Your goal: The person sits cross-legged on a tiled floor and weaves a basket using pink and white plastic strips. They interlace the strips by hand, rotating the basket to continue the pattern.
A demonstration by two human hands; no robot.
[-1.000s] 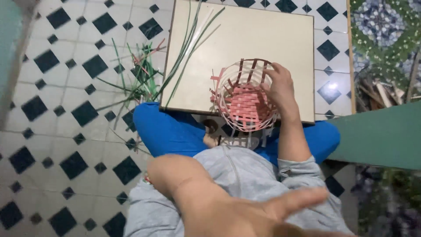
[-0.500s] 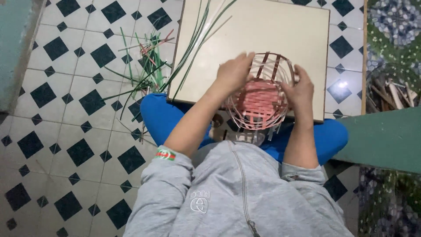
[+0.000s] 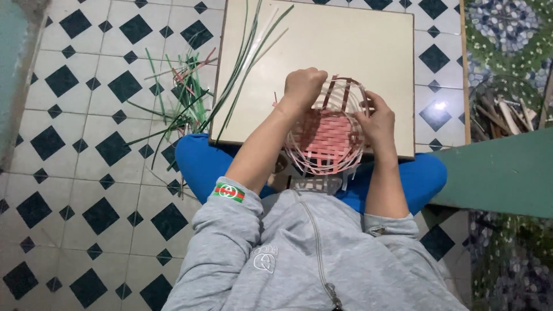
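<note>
A half-woven pink and white basket [image 3: 329, 138] rests on the near edge of a cream board [image 3: 345, 52] over my lap. Upright strips ring its open top. My left hand [image 3: 303, 86] is curled into a fist on the basket's left rim, pinching strips there. Its right rim is held by my right hand [image 3: 377, 121], fingers wrapped around the upright strips. Long green and white strips [image 3: 247, 55] lie across the board's left side.
Loose green and reddish strips [image 3: 178, 98] are scattered on the black-and-white tiled floor left of the board. A green surface [image 3: 495, 173] juts in at the right, with a bundle of sticks [image 3: 504, 115] behind it on a patterned floor.
My left arm swung from near the camera down onto the basket's left rim, then shifted slightly and closed into a fist. The right hand stayed on the right rim.
</note>
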